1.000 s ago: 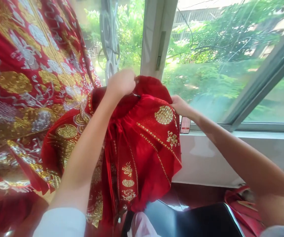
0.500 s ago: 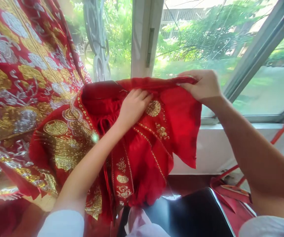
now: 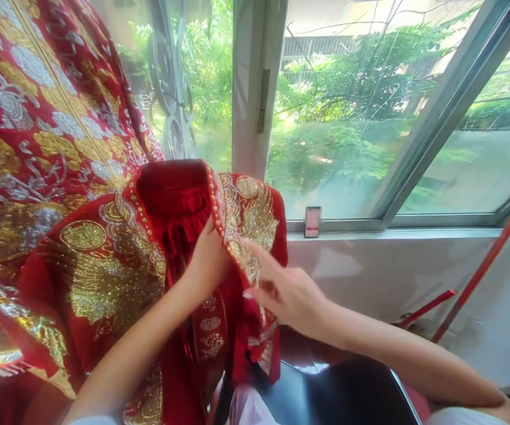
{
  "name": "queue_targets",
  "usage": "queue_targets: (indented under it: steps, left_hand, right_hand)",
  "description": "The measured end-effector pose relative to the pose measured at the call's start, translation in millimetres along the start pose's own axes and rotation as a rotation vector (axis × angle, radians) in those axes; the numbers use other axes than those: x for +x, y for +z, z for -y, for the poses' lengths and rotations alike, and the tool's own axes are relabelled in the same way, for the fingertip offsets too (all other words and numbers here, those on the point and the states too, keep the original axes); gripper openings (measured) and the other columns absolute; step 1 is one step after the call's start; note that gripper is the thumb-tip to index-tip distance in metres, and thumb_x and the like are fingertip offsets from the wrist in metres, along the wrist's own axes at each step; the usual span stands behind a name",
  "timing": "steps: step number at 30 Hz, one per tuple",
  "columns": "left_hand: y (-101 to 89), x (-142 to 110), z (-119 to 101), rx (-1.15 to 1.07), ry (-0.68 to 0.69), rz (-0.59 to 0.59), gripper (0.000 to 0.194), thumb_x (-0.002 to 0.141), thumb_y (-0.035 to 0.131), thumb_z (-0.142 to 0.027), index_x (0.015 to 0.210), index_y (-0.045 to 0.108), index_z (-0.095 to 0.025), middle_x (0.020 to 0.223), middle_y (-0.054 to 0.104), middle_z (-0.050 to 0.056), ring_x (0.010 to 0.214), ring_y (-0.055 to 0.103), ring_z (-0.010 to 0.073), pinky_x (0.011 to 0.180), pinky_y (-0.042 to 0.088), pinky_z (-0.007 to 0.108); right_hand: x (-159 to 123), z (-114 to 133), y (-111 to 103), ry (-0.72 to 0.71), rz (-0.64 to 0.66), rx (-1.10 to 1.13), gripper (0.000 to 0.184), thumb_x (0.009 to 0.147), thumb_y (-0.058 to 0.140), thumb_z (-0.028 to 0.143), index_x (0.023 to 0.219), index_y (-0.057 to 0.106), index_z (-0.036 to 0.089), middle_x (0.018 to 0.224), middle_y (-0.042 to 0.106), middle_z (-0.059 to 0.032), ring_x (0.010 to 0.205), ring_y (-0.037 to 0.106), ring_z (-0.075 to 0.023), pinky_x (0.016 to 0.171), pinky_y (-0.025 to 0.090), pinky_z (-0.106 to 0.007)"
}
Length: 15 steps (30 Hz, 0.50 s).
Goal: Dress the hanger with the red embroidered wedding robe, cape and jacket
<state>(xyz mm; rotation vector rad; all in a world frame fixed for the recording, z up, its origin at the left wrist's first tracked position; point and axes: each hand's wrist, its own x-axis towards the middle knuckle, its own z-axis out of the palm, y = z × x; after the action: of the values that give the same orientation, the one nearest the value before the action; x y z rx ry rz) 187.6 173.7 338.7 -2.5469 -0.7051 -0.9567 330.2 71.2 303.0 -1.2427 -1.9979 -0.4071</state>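
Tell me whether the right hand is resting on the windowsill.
No, the right hand is at the front edge of the red embroidered jacket, apart from the windowsill.

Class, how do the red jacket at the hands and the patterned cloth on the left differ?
The red jacket has plain areas between its embroidery; the patterned cloth is covered far more densely with gold and silver motifs. The red jacket's front stands open, with the left hand in the opening; no hand touches the patterned cloth. Both are red with shiny embroidery.
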Motion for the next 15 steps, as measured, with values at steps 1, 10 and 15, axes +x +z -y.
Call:
queue_targets:
  steps: [1, 10, 15]
  left_hand:
    - [-13.7, -4.7, 0.0, 0.033, 0.042, 0.057, 0.019, 0.084, 0.053, -0.013, 0.089, 0.07, -0.019, 0.095, 0.07, 0.007, 0.092, 0.064, 0.0209, 0.088, 0.051, 0.039]
    - [-105.0, 25.0, 52.5, 0.265, -0.231, -0.333, 0.033, 0.086, 0.048, -0.031, 0.11, 0.065, -0.016, 0.107, 0.067, 0.012, 0.106, 0.058, 0.028, 0.094, 0.043, 0.042]
    - [-132.1, -10.0, 99.9, 0.09, -0.532, 0.087, 0.05, 0.087, 0.038, -0.06, 0.105, 0.064, -0.021, 0.101, 0.068, 0.01, 0.094, 0.062, 0.0286, 0.081, 0.046, 0.041]
  right_hand:
    - [8.7, -13.9, -7.7, 0.063, -0.041, 0.09, 0.055, 0.094, 0.045, 0.028, 0.146, 0.033, 0.017, 0.057, 0.06, 0.0057, 0.044, 0.051, -0.0105, 0.049, 0.043, -0.023]
    - [135.6, -123.6, -29.9, 0.05, 0.037, 0.395, 0.053, 0.084, 0.055, 0.05, 0.127, 0.06, 0.021, 0.131, 0.059, -0.0095, 0.119, 0.054, -0.0237, 0.102, 0.043, -0.043]
    - [158.5, -108.0, -26.5, 0.006, 0.372, 0.491, 0.05, 0.089, 0.044, 0.059, 0.11, 0.068, 0.021, 0.102, 0.07, -0.0064, 0.094, 0.062, -0.0191, 0.084, 0.049, -0.033]
